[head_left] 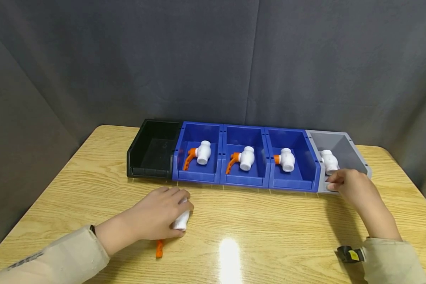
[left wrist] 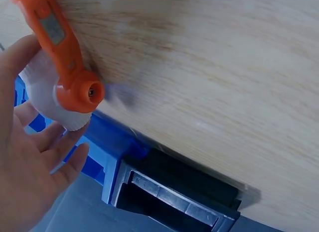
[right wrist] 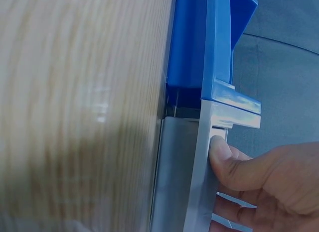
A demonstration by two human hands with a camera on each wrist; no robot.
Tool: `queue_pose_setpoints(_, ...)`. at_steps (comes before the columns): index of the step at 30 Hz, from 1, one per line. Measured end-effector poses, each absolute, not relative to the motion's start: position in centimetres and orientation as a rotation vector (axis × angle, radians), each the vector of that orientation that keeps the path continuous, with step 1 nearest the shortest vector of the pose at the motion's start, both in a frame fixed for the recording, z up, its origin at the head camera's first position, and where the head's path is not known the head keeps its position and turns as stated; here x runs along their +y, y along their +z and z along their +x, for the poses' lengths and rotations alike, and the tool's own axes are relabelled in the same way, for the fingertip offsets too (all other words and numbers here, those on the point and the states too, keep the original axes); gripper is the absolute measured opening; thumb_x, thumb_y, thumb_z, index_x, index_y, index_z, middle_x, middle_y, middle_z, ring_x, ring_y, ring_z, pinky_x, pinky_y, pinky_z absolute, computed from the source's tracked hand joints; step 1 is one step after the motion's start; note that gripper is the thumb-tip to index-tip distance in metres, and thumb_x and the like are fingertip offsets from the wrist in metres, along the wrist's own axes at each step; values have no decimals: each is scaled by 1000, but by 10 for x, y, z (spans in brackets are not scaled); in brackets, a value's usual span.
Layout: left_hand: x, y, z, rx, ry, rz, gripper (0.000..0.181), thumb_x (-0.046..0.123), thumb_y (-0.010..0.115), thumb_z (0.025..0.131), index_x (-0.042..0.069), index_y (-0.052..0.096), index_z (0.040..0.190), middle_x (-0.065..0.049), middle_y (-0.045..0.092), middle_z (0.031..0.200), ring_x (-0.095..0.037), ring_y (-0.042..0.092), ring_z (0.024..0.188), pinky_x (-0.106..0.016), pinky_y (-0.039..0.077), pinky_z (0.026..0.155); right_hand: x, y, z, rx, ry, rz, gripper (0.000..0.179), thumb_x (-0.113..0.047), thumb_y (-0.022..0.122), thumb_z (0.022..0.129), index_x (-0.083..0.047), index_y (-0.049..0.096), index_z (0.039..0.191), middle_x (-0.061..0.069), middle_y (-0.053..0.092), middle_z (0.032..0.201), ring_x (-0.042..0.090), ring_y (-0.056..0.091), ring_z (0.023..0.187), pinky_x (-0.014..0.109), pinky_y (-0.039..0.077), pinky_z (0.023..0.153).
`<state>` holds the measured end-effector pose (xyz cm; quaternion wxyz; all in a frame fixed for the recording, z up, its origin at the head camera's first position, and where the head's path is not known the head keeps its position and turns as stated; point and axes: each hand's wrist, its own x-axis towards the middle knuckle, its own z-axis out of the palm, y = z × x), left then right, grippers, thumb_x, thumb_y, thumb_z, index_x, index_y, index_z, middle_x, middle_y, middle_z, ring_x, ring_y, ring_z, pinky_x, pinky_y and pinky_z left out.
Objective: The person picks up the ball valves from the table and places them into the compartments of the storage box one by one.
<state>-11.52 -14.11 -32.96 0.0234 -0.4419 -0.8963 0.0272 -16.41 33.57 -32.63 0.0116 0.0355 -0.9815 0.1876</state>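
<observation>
My left hand [head_left: 159,215] grips a white ball valve [head_left: 181,221] just above the table, in front of the bins. Its orange lever [left wrist: 59,48] shows fully in the left wrist view, with the thumb behind it and the fingers around the white body. On the right, my right hand [head_left: 356,189] reaches over the front of the grey bin [head_left: 344,138]. The thumb touches the front lip and the other fingers hang inside, with no object visible between them. Just beyond these fingers lies another white valve [head_left: 329,161]; no lever shows on it.
Three blue bins [head_left: 198,177] stand joined in a row, each with a white valve with an orange part. A black bin [head_left: 150,172] ends the row at left. Grey cloth [head_left: 213,59] hangs behind the wooden table [head_left: 269,228]. A dark strap piece [head_left: 348,254] sticks out beside the right sleeve.
</observation>
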Motion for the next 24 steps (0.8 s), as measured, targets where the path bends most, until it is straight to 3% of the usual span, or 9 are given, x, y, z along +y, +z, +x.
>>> queue_pose_setpoints(11, -149, -317, -107, -2587, 326, -1477, 52, 52, 82, 76, 16, 66, 109, -6, 64, 115, -23, 60, 101, -38, 51, 82, 336, -326, -164, -3065, 582, 102, 6, -4, 72, 88, 2, 69, 86, 16, 69, 81, 36, 61, 78, 51, 45, 69)
queue_pose_setpoints(24, -159, -294, -101, -2434, 487, -1489, 55, 50, 85, 73, 13, 66, 108, -10, 64, 117, -24, 62, 100, -35, 51, 80, 336, -327, -164, -3053, 580, 112, 6, -4, 72, 87, 1, 70, 85, 14, 69, 78, 34, 61, 75, 47, 44, 67)
